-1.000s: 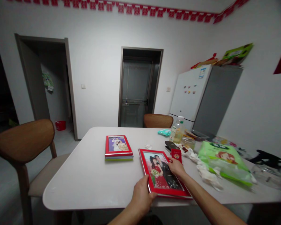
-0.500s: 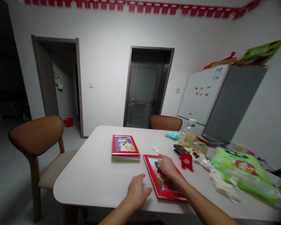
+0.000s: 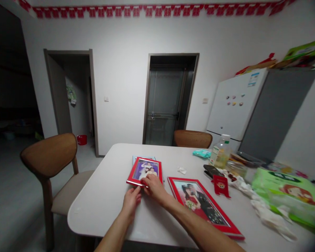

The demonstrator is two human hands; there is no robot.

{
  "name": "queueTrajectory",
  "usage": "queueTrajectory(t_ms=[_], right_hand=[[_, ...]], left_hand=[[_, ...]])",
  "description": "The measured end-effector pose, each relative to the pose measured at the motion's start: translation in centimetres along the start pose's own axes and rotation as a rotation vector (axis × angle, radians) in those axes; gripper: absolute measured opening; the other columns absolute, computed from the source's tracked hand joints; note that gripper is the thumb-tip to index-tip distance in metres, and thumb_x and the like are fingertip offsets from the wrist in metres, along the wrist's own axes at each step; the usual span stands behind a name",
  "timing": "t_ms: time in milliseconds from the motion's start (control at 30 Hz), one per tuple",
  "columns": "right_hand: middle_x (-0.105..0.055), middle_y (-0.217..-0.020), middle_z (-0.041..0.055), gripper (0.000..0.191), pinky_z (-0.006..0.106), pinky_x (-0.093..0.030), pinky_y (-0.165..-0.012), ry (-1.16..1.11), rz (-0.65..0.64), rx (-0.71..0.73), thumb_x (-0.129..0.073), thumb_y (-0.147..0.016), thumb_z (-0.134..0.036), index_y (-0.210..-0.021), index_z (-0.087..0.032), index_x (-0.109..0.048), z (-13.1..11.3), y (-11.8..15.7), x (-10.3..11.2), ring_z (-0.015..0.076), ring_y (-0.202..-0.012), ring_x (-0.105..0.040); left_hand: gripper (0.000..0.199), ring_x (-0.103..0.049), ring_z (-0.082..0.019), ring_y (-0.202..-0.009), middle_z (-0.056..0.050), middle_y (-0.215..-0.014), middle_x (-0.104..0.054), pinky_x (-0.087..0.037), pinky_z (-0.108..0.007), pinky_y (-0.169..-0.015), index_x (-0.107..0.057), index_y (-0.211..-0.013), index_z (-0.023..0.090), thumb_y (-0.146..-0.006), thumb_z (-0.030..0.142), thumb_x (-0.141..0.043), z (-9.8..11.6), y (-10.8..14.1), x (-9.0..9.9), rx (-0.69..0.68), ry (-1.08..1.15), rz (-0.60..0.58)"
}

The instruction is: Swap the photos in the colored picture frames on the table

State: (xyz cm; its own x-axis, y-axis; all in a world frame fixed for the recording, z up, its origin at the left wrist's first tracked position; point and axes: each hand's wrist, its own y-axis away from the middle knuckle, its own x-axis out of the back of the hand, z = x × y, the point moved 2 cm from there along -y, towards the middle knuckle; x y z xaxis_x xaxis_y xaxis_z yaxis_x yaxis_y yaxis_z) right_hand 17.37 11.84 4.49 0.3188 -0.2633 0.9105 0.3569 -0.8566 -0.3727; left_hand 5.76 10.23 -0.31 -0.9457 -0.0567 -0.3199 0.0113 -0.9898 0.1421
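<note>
Gripping hands [image 3: 156, 189] have moved to the smaller frame [image 3: 148, 170].

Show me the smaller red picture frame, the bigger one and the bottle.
Smaller red picture frame [image 3: 148, 170]: head view, on the middle of its picture.
Bigger red picture frame [image 3: 200, 201]: head view, on the middle of its picture.
Bottle [image 3: 221, 154]: head view, on its clear body, below the white cap.
</note>
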Motion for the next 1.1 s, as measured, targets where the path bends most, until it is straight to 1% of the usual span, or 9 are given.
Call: queueTrajectory(t_ms=[100, 200, 300, 500, 600, 733, 800, 900, 1100], right_hand=[[-0.057, -0.094, 0.0064, 0.032, 0.029, -0.033, -0.080, -0.045, 0.049, 0.040, -0.046, -0.073, -0.019, -0.104, -0.021, -0.054, -0.8, 1.5, -0.1, 0.0192, -0.090, -0.047], [-0.053, -0.110, 0.0108, 0.037, 0.034, -0.031, -0.087, -0.111, 0.145, -0.120, -0.045, -0.073, -0.021, -0.109, -0.017, -0.052, -0.2, 2.3, -0.3, 0.0227, -0.102, -0.043], [-0.054, -0.110, 0.0116, 0.035, 0.035, -0.032, -0.089, -0.238, 0.155, -0.218, -0.043, -0.075, -0.024, -0.107, -0.014, -0.054, 0.8, 2.8, -0.2, 0.0226, -0.103, -0.046], [-0.054, -0.112, 0.0104, 0.039, 0.038, -0.032, -0.093, -0.590, 0.309, -0.279, -0.045, -0.074, -0.033, -0.107, -0.016, -0.054, -0.1, 4.4, 3.9, 0.0215, -0.105, -0.047], [-0.047, -0.122, 0.0087, 0.048, 0.038, -0.030, -0.095, -0.854, 0.392, -0.369, -0.048, -0.073, -0.040, -0.115, -0.018, -0.048, -1.7, 5.9, 6.7, 0.0211, -0.112, -0.041], [-0.051, -0.117, 0.0077, 0.058, 0.036, -0.041, -0.083, -1.422, 0.408, -0.507, -0.045, -0.075, -0.046, -0.127, -0.024, -0.030, -3.2, 8.5, 8.9, 0.0205, -0.103, -0.050], [-0.056, -0.109, 0.0088, 0.060, 0.035, -0.044, -0.077, -1.621, 0.362, -0.555, -0.045, -0.075, -0.047, -0.127, -0.023, -0.029, -3.2, 9.6, 9.1, 0.0205, -0.093, -0.056], [-0.062, -0.097, 0.0095, 0.064, 0.033, -0.046, -0.071, -1.635, 0.206, -0.630, -0.054, -0.069, -0.042, -0.124, -0.017, -0.034, -2.3, 10.7, 8.1, 0.0203, -0.083, -0.060], [-0.066, -0.078, 0.0068, 0.071, 0.028, -0.046, -0.061, -1.080, 0.012, -0.696, -0.055, -0.062, -0.027, -0.125, -0.006, -0.031, 1.8, 11.5, 3.2, 0.0181, -0.067, -0.060]], left_hand=[[0.024, -0.058, -0.011, -0.065, -0.001, -0.070, -0.061, -0.044, -0.021, -0.063, -0.054, -0.078, 0.015, -0.071, 0.038, -0.058, 0.0, 0.0, -0.4, -0.001, 0.139, -0.026], [0.018, -0.059, -0.011, -0.066, -0.001, -0.071, -0.062, -0.046, -0.023, -0.066, -0.055, -0.077, 0.016, -0.071, 0.033, -0.057, 0.0, 0.0, -1.2, -0.013, 0.203, -0.050], [0.020, -0.059, -0.013, -0.057, -0.001, -0.063, -0.061, -0.047, -0.025, -0.059, -0.056, -0.076, 0.014, -0.067, 0.032, -0.060, 0.2, 0.4, -1.9, -0.035, 0.182, -0.059], [0.024, -0.060, -0.016, -0.064, -0.003, -0.071, -0.065, -0.047, -0.026, -0.062, -0.058, -0.083, 0.013, -0.066, 0.030, -0.060, 3.4, 4.3, -3.3, -0.229, 0.037, -0.080], [0.024, -0.059, -0.017, -0.082, -0.004, -0.089, -0.064, -0.045, -0.026, -0.074, -0.059, -0.090, 0.017, -0.067, 0.022, -0.060, 6.0, 7.8, -3.9, -0.380, -0.096, -0.137], [0.036, -0.056, -0.018, -0.094, -0.006, -0.106, -0.060, -0.047, -0.030, -0.079, -0.050, -0.108, 0.019, -0.073, 0.015, -0.047, 8.0, 12.2, -3.4, -0.880, -0.700, -0.215], [0.038, -0.055, -0.019, -0.098, -0.008, -0.108, -0.059, -0.045, -0.033, -0.085, -0.048, -0.109, 0.017, -0.072, 0.014, -0.048, 7.7, 13.4, -2.8, -1.104, -0.908, -0.267], [0.035, -0.056, -0.020, -0.097, -0.009, -0.107, -0.060, -0.044, -0.036, -0.086, -0.048, -0.108, 0.014, -0.073, 0.016, -0.047, 5.6, 14.0, -2.3, -1.296, -1.132, -0.359], [0.023, -0.059, -0.017, -0.092, -0.004, -0.100, -0.064, -0.047, -0.032, -0.083, -0.053, -0.097, 0.017, -0.079, 0.017, -0.039, 0.0, 12.4, -2.4, -1.364, -1.253, -0.359]])
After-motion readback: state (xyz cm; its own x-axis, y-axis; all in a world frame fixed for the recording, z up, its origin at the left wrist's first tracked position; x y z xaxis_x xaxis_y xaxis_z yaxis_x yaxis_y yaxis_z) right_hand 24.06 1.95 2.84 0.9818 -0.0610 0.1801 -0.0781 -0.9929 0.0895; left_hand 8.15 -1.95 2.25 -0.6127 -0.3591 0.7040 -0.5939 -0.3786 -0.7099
